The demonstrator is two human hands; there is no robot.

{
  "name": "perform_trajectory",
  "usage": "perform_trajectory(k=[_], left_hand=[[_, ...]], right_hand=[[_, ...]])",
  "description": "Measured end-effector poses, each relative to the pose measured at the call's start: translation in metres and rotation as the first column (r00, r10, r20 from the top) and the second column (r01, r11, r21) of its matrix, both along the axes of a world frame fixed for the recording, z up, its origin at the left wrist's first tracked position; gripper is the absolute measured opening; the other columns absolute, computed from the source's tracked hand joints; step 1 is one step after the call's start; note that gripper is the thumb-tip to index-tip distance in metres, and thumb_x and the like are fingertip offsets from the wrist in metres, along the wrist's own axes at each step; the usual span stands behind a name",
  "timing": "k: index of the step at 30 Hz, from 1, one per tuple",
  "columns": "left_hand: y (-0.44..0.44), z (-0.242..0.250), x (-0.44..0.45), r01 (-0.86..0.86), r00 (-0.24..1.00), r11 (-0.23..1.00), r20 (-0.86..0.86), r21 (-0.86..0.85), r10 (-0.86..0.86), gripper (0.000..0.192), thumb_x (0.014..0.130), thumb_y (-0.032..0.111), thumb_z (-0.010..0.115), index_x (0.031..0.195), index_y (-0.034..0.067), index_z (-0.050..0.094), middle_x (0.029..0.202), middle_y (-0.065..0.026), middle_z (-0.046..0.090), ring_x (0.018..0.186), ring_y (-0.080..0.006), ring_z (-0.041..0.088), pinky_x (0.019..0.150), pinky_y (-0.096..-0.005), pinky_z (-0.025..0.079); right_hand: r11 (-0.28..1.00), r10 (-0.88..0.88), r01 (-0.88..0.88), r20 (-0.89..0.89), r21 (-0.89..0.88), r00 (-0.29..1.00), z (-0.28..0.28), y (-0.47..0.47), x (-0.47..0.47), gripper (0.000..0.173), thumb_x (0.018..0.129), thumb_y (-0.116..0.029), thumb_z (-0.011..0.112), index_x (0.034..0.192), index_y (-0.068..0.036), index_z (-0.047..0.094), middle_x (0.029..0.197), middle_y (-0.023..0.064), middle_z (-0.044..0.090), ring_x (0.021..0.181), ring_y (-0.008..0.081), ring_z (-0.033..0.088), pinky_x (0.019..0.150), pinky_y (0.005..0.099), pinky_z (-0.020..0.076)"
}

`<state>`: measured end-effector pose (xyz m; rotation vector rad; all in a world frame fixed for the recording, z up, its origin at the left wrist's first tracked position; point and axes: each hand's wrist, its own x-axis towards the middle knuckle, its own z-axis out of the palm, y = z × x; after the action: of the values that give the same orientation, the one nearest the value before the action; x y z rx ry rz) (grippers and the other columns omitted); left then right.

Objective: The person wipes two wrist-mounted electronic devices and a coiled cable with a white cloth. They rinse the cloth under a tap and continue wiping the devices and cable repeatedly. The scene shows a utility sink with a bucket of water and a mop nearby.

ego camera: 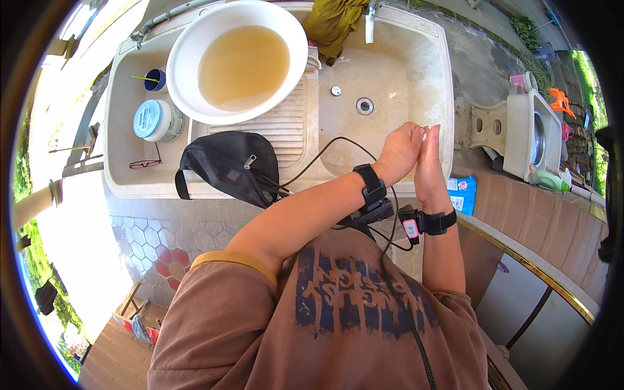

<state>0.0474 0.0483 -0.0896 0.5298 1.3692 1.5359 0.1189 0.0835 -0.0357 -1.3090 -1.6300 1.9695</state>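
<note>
Over the right side of the sink basin (341, 141), my left hand (399, 151) is pressed fingertips-first against my right hand (430, 163). The left fingers are curled and partly hidden behind its back. My right hand is held flat on edge, fingers straight. A small white patch (424, 137) shows between the fingers; what it is, I cannot tell. Each wrist wears a black strap, and a cable runs near both. Below and left of the hands are the metal drain (364, 106) and a small round white cap-like piece (336, 90).
A white basin of brownish water (243, 68) rests across the ribbed drainboard (282, 131). Nearby are a black mesh pouch (229, 165), a lidded white tub (158, 122), glasses (145, 163) and a dark blue cup (155, 80). An olive cloth (334, 27) hangs beside the tap (370, 22).
</note>
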Motion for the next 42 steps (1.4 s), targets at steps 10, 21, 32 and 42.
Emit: perform_trajectory(k=[10, 21, 32, 42], left_hand=[[0.032, 0.003, 0.011, -0.066, 0.998, 0.977, 0.007, -0.203, 0.069, 0.048, 0.094, 0.035, 0.049, 0.071, -0.004, 0.062, 0.063, -0.0168, 0.061, 0.059, -0.0274, 0.057, 0.062, -0.0381, 0.046], [0.075, -0.041, 0.040, -0.169, 0.982, 0.894, 0.003, -0.414, 0.187, 0.047, 0.094, 0.033, 0.045, 0.072, -0.006, 0.061, 0.066, -0.0199, 0.061, 0.064, -0.0320, 0.059, 0.066, -0.0420, 0.046], [0.039, 0.030, 0.065, 0.171, 0.980, 0.936, 0.152, -0.308, -0.129, 0.066, 0.096, 0.041, 0.044, 0.137, -0.003, 0.017, 0.095, -0.0157, 0.055, 0.075, -0.0190, 0.056, 0.062, -0.0292, 0.048], [-0.014, 0.021, 0.048, 0.076, 0.982, 0.949, 0.188, -0.305, -0.019, 0.036, 0.092, 0.020, 0.053, 0.120, -0.001, 0.046, 0.101, -0.0123, 0.057, 0.083, -0.0170, 0.057, 0.071, -0.0295, 0.048]], right_hand=[[0.889, -0.334, 0.312, -0.009, -0.336, 0.943, -0.026, 0.021, 0.065, 0.070, 0.093, -0.056, 0.040, 0.134, 0.000, 0.042, 0.141, 0.0138, 0.039, 0.136, 0.0249, 0.026, 0.111, 0.0440, 0.0112], [0.847, -0.279, 0.227, -0.039, -0.480, 0.960, -0.058, 0.046, 0.105, 0.028, 0.092, -0.030, 0.054, 0.109, -0.009, 0.061, 0.107, 0.0020, 0.062, 0.101, 0.0155, 0.053, 0.088, 0.0316, 0.0383], [0.974, -0.065, 0.022, -0.182, -0.227, 0.981, -0.031, 0.054, 0.102, 0.034, 0.094, -0.020, 0.053, 0.123, -0.002, 0.052, 0.099, 0.0039, 0.061, 0.090, 0.0113, 0.054, 0.081, 0.0254, 0.0395], [0.986, -0.002, -0.037, -0.227, -0.165, 0.974, -0.023, 0.036, 0.099, 0.021, 0.086, -0.010, 0.065, 0.101, -0.002, 0.052, 0.093, 0.0063, 0.061, 0.089, 0.0121, 0.056, 0.082, 0.0263, 0.0422]])
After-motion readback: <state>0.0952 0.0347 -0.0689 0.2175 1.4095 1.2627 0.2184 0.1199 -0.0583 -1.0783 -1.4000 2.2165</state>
